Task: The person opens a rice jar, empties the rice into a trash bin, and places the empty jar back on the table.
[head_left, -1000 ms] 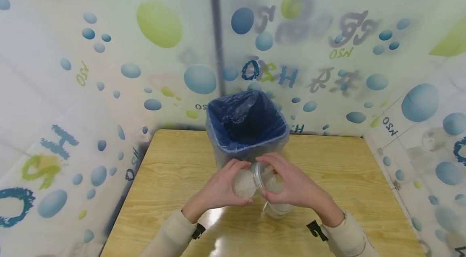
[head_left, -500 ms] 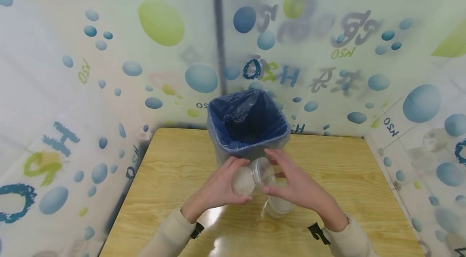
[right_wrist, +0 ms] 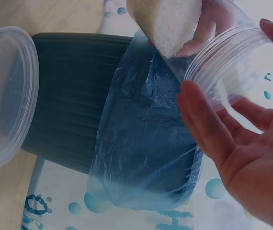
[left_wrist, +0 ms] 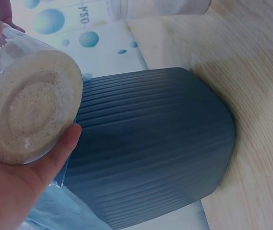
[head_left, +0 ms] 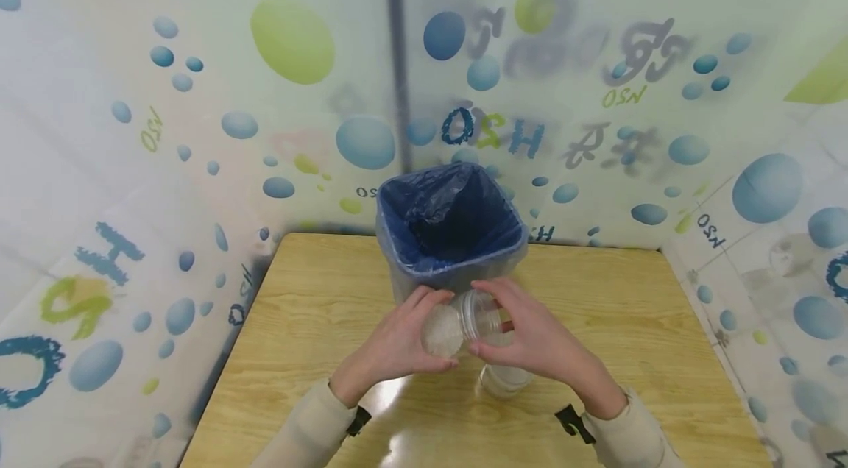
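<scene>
Left hand [head_left: 396, 343] grasps a clear jar [head_left: 442, 332], thumb and fingers spread round its body; jar tipped on its side, center-bottom of head frame. Right hand [head_left: 533, 335] grips the jar's other end, fingers and thumb either side of the clear ridged rim [head_left: 470, 315]. White grains [right_wrist: 172, 28] inside.

Second clear container [head_left: 505, 381] on the bench [head_left: 318, 306], just below the right hand in the head frame. Bin [left_wrist: 155, 143] upright beyond the hands, mid-frame, blue liner [head_left: 430, 199] over its edge. Pale sleeves [head_left: 305, 424], black straps [head_left: 358, 421] at both wrists.

Writing: all on the patterned wall [head_left: 218, 48]. Large "H2O" [head_left: 492, 132] upper center, upside down; another large H, 2, O down the left edge. Small print looks like "NSO" at right [head_left: 712, 231]. Gray lettering upper right too blurred to read.

Left wrist only: jar's round base with ring-shaped recess, plus a close look at the bin's ribbed side. Right wrist only: grains' sloping edge inside the jar; second container's round rim large at left edge. Head only: down into the liner.
</scene>
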Demonstrator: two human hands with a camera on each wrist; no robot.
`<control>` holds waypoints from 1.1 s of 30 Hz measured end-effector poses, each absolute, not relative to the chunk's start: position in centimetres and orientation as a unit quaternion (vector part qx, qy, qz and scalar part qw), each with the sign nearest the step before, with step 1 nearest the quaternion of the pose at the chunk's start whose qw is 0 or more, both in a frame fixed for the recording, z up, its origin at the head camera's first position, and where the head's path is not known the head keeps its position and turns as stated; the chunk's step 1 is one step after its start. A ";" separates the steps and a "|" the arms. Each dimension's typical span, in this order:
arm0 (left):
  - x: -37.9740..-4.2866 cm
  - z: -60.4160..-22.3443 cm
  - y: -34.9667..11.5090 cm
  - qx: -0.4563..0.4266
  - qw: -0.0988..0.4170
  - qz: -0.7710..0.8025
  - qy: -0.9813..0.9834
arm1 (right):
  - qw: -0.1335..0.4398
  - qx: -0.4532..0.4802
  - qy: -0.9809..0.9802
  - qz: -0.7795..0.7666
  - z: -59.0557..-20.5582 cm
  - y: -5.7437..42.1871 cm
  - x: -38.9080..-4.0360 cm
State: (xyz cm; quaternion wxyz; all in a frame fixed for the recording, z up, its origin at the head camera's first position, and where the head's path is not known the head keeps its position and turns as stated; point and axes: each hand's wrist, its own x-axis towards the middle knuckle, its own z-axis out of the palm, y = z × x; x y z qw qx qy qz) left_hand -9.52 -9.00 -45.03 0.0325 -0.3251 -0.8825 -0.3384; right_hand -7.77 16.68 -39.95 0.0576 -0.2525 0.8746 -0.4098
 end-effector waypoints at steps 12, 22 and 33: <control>-9.4 -45.0 -8.9 -0.326 0.026 -0.347 -0.879 | 0.039 -0.314 0.854 -0.414 -40.1 17.6 -7.7; -9.5 -44.9 -8.8 -0.322 0.039 -0.367 -0.872 | 0.046 -0.324 0.823 -0.465 -40.2 18.0 -7.7; -9.4 -44.9 -9.2 -0.326 0.050 -0.388 -0.860 | 0.039 -0.307 0.788 -0.532 -41.0 19.5 -7.7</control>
